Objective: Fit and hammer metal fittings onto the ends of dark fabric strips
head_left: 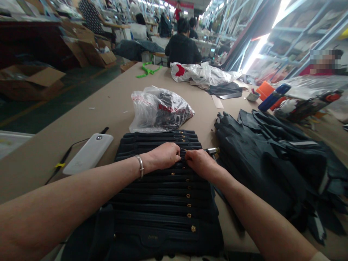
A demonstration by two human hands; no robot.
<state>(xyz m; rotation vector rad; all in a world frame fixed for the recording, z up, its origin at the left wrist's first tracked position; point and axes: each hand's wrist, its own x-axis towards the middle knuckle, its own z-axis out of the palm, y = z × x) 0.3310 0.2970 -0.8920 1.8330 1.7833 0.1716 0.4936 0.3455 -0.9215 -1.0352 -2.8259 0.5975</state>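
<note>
Black zippered bag pieces lie overlapped in rows in front of me, with small gold zipper pulls along their right side. My left hand is over the upper rows, fingers pinched; what is between them cannot be made out. Close beside it, my right hand is closed around a slim tool. Its silver end sticks out to the right, and a thin tip points toward my left fingers. The tool's middle is hidden in my hand. A clear plastic bag with dark contents sits just beyond the rows.
A white phone and a black cord lie at left. Dark fabric pieces are heaped at right, below a small cup and a blue object. White plastic lies at the far end. Cardboard boxes stand on the floor; people sit beyond.
</note>
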